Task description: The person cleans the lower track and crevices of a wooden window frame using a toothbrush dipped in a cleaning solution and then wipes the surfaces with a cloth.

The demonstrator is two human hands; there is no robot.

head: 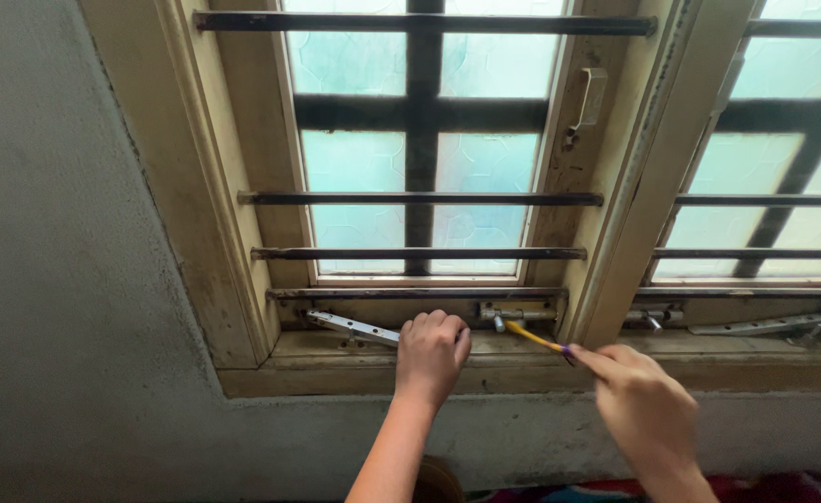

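Observation:
My left hand is curled shut on the end of a flat metal window stay that lies along the wooden sill. Held in my right hand is a thin yellow tool with a purple handle, its tip reaching the metal slide bolt at the bottom of the left window sash. Both hands are at the sill, below the horizontal window bars.
A worn wooden window frame holds frosted glass panes behind dark horizontal bars. A handle sits on the sash's right stile. The right window has its own bolt and stay. Grey plaster wall fills the left and below.

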